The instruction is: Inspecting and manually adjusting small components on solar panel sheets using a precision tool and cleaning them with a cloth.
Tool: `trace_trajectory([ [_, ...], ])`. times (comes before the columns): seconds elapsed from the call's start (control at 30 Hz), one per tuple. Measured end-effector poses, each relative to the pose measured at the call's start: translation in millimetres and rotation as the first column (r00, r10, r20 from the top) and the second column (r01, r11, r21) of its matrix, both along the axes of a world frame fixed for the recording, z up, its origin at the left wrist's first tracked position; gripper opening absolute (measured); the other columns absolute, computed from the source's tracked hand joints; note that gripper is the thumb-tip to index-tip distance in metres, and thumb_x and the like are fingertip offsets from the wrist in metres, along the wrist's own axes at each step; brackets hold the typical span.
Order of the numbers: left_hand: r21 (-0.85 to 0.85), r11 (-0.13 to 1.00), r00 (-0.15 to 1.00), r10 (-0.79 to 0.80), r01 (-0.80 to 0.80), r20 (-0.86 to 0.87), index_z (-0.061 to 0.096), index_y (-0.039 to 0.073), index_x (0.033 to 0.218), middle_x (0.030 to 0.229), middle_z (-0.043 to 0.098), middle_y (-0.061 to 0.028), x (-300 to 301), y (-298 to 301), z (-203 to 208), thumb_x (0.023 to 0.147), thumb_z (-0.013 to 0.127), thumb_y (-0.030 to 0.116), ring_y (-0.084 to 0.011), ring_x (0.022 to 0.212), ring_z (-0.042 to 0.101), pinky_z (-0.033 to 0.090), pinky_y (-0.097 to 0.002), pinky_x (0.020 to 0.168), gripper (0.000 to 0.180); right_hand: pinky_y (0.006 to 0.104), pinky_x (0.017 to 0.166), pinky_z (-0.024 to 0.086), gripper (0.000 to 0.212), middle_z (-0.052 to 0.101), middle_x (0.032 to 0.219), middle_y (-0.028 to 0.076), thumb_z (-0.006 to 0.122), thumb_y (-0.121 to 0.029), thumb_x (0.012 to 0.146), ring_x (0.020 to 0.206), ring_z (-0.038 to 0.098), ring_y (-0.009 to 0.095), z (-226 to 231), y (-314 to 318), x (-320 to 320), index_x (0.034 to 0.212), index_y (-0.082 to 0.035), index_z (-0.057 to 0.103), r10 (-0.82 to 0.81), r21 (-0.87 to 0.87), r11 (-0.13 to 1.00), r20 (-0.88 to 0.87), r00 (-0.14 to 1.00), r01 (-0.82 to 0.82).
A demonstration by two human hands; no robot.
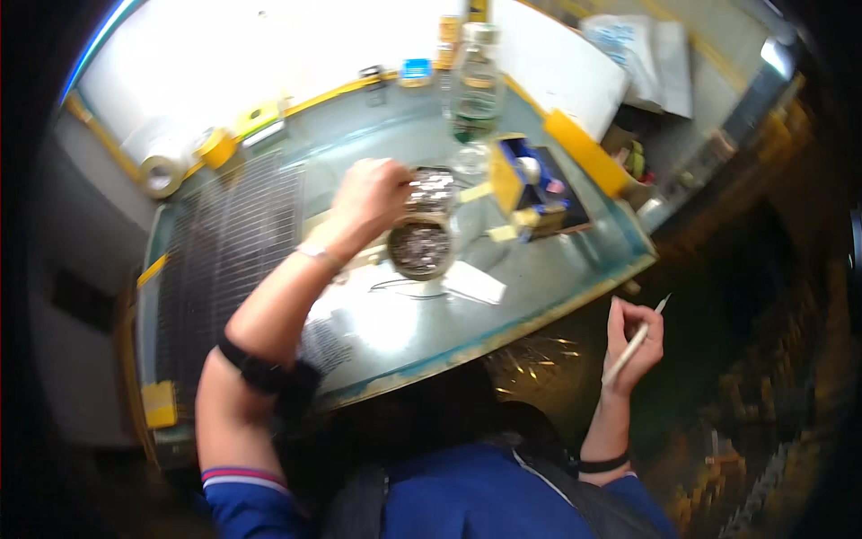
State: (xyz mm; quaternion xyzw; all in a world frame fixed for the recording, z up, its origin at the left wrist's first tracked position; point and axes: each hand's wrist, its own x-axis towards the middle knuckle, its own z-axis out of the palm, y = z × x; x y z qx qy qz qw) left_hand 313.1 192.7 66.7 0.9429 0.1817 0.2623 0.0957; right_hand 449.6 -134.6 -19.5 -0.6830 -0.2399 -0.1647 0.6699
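Nearest to me, my right hand is off the edge of the surface, closed around a thin white stick-like tool with its tip pointing up; I judge I should keep it well away until the pouring is done. Further out, my left hand grips a small shiny container and tilts it just above a round bowl full of small grey pieces. I think a slow tilt, close over the bowl, keeps the pieces from spilling. Behind stand a clear bottle and a blue and yellow box.
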Motion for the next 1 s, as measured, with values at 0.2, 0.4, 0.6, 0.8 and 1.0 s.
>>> trace_trajectory([
  [0.2, -0.106, 0.985, 0.984, -0.145, 0.134, -0.107, 0.065, 0.002, 0.075, 0.071, 0.06, -0.0124, -101.0, -77.4, 30.5, 0.072, 0.07, 0.006, -0.0267, 0.064, 0.059, 0.047, -0.0359, 0.059, 0.007, 0.0291, 0.063, 0.048, 0.015, 0.064, 0.072, 0.008, 0.073, -0.007, 0.072, 0.067, 0.063, 0.019, -11.1, -18.9, 59.1, 0.081, -0.005, 0.061, -0.352, -0.289, 0.867, 0.223, 0.909, 0.406],
  [0.4, -0.165, 0.982, 0.995, 0.079, -0.088, -0.061, 0.065, -0.001, 0.09, 0.089, 0.065, -0.0149, -198.0, -140.2, 17.6, 0.07, 0.073, 0.004, -0.0291, 0.08, 0.063, 0.051, -0.0347, 0.07, 0.022, 0.0313, 0.064, 0.049, 0.008, 0.065, 0.074, 0.013, 0.069, -0.01, 0.078, 0.069, 0.064, 0.024, -10.7, -9.4, 51.4, 0.083, -0.005, 0.065, -0.234, -0.39, 0.865, 0.243, 0.941, 0.316],
  [0.6, -0.15, 0.965, 0.977, 0.211, -0.214, -0.042, 0.055, -0.004, 0.116, 0.121, 0.055, -0.0189, -216.4, -166.1, -24.9, 0.072, 0.073, 0.009, -0.033, 0.116, 0.051, 0.041, -0.0396, 0.098, 0.049, 0.0358, 0.085, 0.046, 0.032, 0.065, 0.097, 0.014, 0.052, -0.027, 0.093, 0.102, 0.058, 0.023, 27.6, 24.5, -22.8, 0.106, 0.001, 0.06, 0.158, -0.282, 0.956, 0.254, 0.954, -0.084],
  [0.8, -0.047, 0.96, 0.961, 0.272, -0.275, -0.054, 0.054, -0.004, 0.116, 0.121, 0.054, -0.018, -220.2, -177.9, -46.8, 0.073, 0.073, 0.017, -0.0325, 0.114, 0.05, 0.039, -0.0425, 0.099, 0.052, 0.045, 0.093, 0.043, 0.026, 0.062, 0.088, 0.012, 0.061, -0.021, 0.084, 0.092, 0.058, 0.026, 32.4, 98.9, -126.3, 0.099, 0.0, 0.064, 0.897, -0.458, 0.44, 0.253, 0.362, -0.772],
  [1.0, -0.04, 0.966, 0.967, 0.254, -0.254, -0.002, 0.059, -0.003, 0.109, 0.11, 0.057, -0.0161, -227.2, -179.4, -50.8, 0.074, 0.07, 0.019, -0.0297, 0.107, 0.052, 0.042, -0.0413, 0.095, 0.043, 0.0449, 0.09, 0.047, 0.022, 0.066, 0.086, 0.005, 0.074, -0.003, 0.066, 0.084, 0.063, 0.022, 23.1, 115.1, -152.0, 0.087, -0.007, 0.068, 0.92, -0.519, 0.379, 0.297, 0.254, -0.766],
])
